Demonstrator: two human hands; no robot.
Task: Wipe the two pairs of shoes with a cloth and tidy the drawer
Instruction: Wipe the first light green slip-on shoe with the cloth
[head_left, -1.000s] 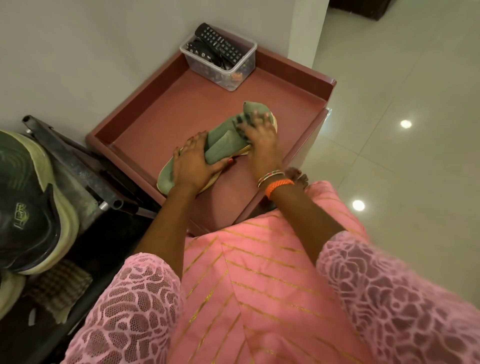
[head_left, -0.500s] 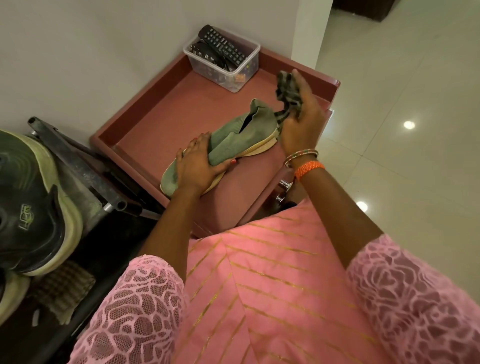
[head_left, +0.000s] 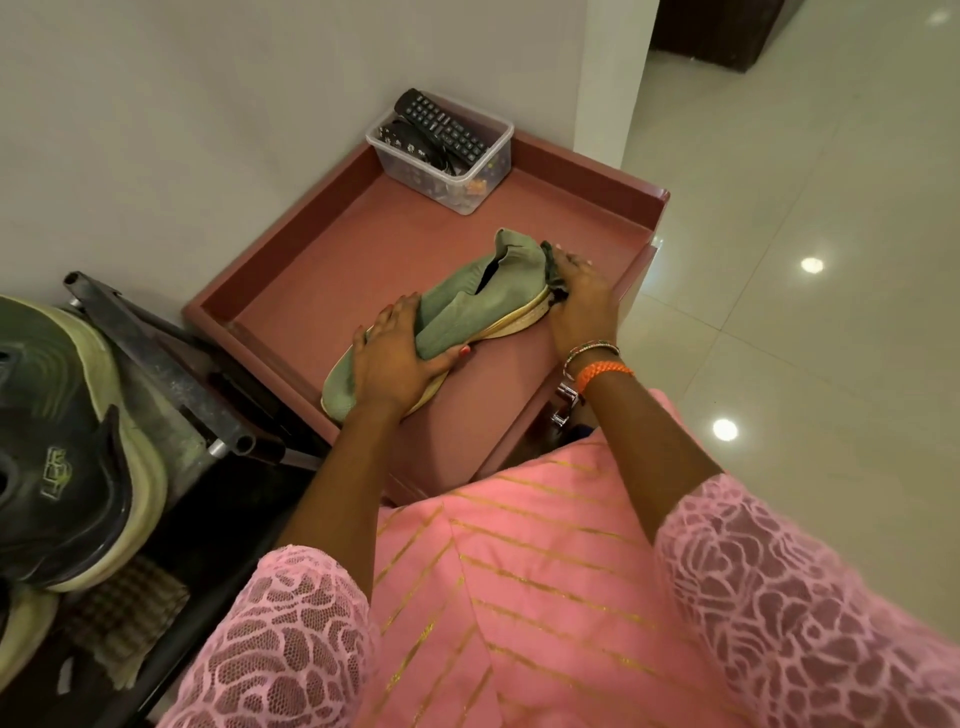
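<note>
A green slip-on shoe (head_left: 467, 306) with a pale sole lies on the reddish cabinet top (head_left: 332, 275), toe toward me. My left hand (head_left: 395, 358) grips its front part, thumb curled under the side. My right hand (head_left: 582, 301) presses a dark cloth (head_left: 551, 270) against the shoe's heel; most of the cloth is hidden under my fingers.
A clear plastic box (head_left: 483, 166) holding black remotes (head_left: 441, 124) stands at the cabinet's back corner by the wall. Left of me a metal rack (head_left: 171, 374) carries a dark sneaker (head_left: 67, 457) with a pale sole. Shiny tiled floor (head_left: 805, 260) lies to the right.
My right hand lifted the cloth off the shoe, up above the cabinet's right edge, and has come back down onto the shoe's heel. My left hand kept its grip.
</note>
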